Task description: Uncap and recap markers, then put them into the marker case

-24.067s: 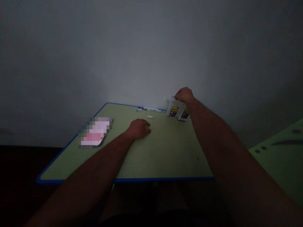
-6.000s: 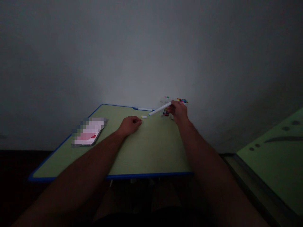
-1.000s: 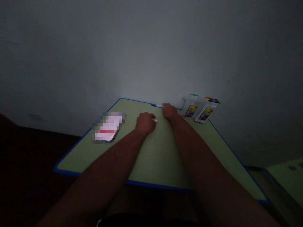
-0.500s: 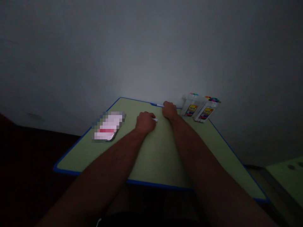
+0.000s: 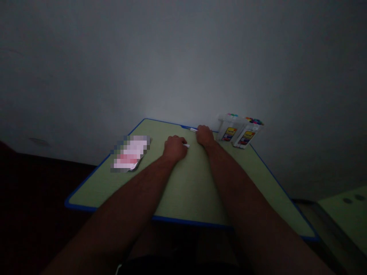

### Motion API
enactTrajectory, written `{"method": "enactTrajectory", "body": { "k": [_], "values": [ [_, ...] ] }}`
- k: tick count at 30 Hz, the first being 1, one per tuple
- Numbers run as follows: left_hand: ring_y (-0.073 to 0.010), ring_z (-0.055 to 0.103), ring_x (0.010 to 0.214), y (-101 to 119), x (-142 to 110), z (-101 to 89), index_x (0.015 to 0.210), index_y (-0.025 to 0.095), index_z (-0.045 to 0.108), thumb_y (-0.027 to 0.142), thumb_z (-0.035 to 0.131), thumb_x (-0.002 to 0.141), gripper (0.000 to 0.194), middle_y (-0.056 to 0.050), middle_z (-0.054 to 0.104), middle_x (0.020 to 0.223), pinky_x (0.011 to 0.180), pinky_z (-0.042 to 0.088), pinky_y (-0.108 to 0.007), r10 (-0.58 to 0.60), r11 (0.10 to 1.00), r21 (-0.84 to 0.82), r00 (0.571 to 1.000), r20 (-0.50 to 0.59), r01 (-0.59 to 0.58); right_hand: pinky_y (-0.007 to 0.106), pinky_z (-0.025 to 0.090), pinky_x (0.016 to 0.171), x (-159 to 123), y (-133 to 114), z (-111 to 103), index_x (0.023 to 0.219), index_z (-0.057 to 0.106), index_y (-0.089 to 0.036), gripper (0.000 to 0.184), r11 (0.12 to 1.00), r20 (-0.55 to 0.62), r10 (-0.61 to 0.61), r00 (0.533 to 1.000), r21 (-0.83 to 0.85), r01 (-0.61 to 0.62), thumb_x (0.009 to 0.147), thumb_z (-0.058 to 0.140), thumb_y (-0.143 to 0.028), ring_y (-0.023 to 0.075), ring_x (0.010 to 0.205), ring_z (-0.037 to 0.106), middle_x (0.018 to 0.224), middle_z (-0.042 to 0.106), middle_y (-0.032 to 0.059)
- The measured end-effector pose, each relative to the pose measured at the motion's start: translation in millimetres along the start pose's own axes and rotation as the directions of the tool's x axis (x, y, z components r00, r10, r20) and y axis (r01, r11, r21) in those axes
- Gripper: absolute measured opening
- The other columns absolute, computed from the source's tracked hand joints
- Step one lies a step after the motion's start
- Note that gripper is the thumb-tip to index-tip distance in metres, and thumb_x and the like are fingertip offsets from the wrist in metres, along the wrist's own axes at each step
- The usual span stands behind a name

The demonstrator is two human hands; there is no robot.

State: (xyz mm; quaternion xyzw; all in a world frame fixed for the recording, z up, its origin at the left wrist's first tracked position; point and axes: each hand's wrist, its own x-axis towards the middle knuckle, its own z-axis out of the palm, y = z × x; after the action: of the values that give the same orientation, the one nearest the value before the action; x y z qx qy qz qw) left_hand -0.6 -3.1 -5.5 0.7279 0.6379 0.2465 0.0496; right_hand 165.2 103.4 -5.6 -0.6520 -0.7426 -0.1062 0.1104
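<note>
Both my forearms stretch over a green desk (image 5: 186,191) with a blue rim. My left hand (image 5: 174,148) lies curled on the desk, and a small white cap or pen tip (image 5: 186,145) sticks out at its right side. Just beyond it, my right hand (image 5: 205,135) is closed over a white marker (image 5: 194,129) that lies along the desk's far edge by the wall. Two clear boxes of coloured markers (image 5: 240,132) stand upright at the far right corner, a short way right of my right hand.
A flat pink and white item (image 5: 129,153), blurred out, lies on the desk's left side. A grey wall rises right behind the desk. Part of a second green desk (image 5: 348,214) shows at the lower right. The room is dim.
Over the last second both hands have stayed almost still near the desk's far edge. Six seconds ago my right hand held a white marker up by the boxes; it is now down at the far edge.
</note>
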Motion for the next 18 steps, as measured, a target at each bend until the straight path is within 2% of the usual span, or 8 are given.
{"method": "enactTrajectory", "body": {
  "k": [5,11,14,18],
  "values": [
    [-0.0294,0.061,0.103,0,1,-1.7,0.098,0.025,0.077,0.032,0.061,0.081,0.025,-0.011,0.072,0.103,0.089,0.049,-0.040,-0.005,1.000,-0.012,1.000,-0.003,0.005,0.034,0.046,0.085,-28,-5,-16,0.112,0.059,-0.016,0.022,0.996,-0.047,0.007,0.999,0.093,-0.002,0.097,0.046,-0.023,0.0261,0.104,0.061,0.114,0.066,0.0156],
    [-0.0249,0.065,0.096,3,0,-8.1,0.096,0.022,0.075,0.032,0.059,0.083,0.023,-0.008,0.075,0.100,0.085,0.049,-0.034,-0.031,0.988,-0.149,0.999,-0.006,0.030,0.030,0.047,0.078,-72,3,-43,0.099,0.062,-0.019,0.013,0.915,-0.053,0.060,0.997,0.402,-0.033,0.093,0.053,-0.028,0.0197,0.089,0.064,0.100,0.070,0.0071],
    [-0.0214,0.066,0.090,5,-2,-10.1,0.095,0.021,0.074,0.030,0.061,0.083,0.020,-0.006,0.075,0.098,0.082,0.049,-0.031,-0.031,0.965,-0.259,0.999,-0.018,0.025,0.026,0.047,0.069,-94,11,-57,0.092,0.061,-0.019,0.009,0.796,0.000,0.076,0.997,0.603,-0.060,0.091,0.055,-0.027,0.0140,0.075,0.062,0.089,0.070,0.0030],
    [-0.0179,0.065,0.082,6,-6,-10.9,0.095,0.020,0.073,0.028,0.064,0.080,0.019,-0.004,0.075,0.090,0.078,0.049,-0.028,-0.012,0.919,-0.395,1.000,-0.021,0.002,0.020,0.042,0.050,-122,19,-70,0.089,0.057,-0.019,0.009,0.519,0.135,0.065,0.989,0.841,-0.150,0.092,0.053,-0.027,0.0084,0.050,0.051,0.073,0.066,-0.0012]
  ]
}}
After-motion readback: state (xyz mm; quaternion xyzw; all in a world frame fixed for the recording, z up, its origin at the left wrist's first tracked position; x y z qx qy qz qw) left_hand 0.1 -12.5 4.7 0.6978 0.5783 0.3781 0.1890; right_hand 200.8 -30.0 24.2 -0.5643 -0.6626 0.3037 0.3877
